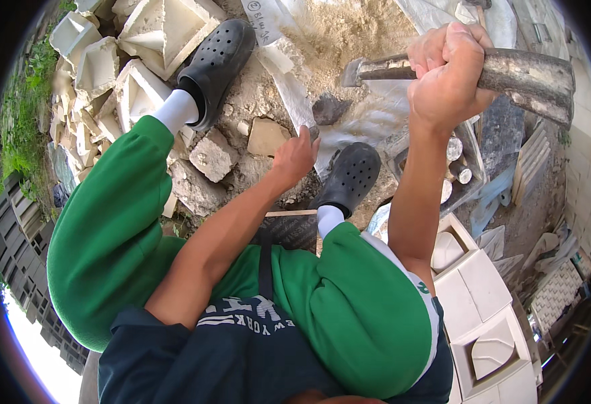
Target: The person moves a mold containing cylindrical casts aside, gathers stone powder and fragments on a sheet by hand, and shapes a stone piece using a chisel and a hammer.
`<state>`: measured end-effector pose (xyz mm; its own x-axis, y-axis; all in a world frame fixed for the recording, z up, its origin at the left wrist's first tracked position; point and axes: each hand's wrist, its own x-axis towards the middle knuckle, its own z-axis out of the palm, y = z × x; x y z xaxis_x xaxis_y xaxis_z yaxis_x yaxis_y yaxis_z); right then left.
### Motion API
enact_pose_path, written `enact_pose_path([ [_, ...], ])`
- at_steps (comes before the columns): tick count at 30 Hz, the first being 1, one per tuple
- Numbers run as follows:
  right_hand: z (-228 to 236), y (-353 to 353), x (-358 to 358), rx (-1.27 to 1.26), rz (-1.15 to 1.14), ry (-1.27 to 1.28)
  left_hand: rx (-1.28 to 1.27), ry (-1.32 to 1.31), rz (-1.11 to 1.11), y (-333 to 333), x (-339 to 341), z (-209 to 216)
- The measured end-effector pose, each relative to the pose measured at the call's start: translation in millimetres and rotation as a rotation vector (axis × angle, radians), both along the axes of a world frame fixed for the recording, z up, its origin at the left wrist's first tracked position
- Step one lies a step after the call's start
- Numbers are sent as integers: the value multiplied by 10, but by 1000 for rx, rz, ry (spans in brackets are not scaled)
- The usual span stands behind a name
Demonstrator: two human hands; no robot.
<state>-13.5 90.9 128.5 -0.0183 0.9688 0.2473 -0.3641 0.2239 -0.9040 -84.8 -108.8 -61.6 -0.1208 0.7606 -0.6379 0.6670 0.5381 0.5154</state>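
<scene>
My right hand (449, 74) is raised at the upper right, its fingers wrapped round a heavy, worn tool (528, 81). The tool has a thick, wood-like body that widens to the right and a small grey block-like end at the left. Lower down, near the middle, my left hand (297, 158) is closed at the fingertips on a small grey stone-like piece (314, 132). Just beyond it lies a dark grey stone (330, 108) on a dusty white sheet (369, 124). A flat tan stone (267, 137) sits to the left of my left hand.
White hollow moulded pieces (167, 34) are heaped at the upper left. Rough stone blocks (213, 155) lie between my dark clogs (218, 67). Tan powder (349, 34) spreads at the far side. A crate (477, 176) with round rods and cream moulded blocks (474, 289) stand at the right.
</scene>
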Motion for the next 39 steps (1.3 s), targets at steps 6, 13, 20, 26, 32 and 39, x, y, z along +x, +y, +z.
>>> enact_pose_path([
  [6, -364, -11, -114, -99, -57, -126, -51, -4, -28, -24, 18, 37],
  [13, -237, -183, 67, -28, -33, -119, -31, 0, -9, -14, 13, -35],
  [20, -263, -194, 266, -82, -25, -73, 28, -17, 31, -111, 20, -178],
  [26, -108, -259, 825, 26, -187, -12, -24, 71, 42, -298, -160, -42],
  [32, -272, -287, 1104, -24, -302, -1, -81, 191, 30, -361, -369, 76],
  [39, -427, -365, 1203, -55, -351, 62, 53, 146, -51, -120, -323, -79],
])
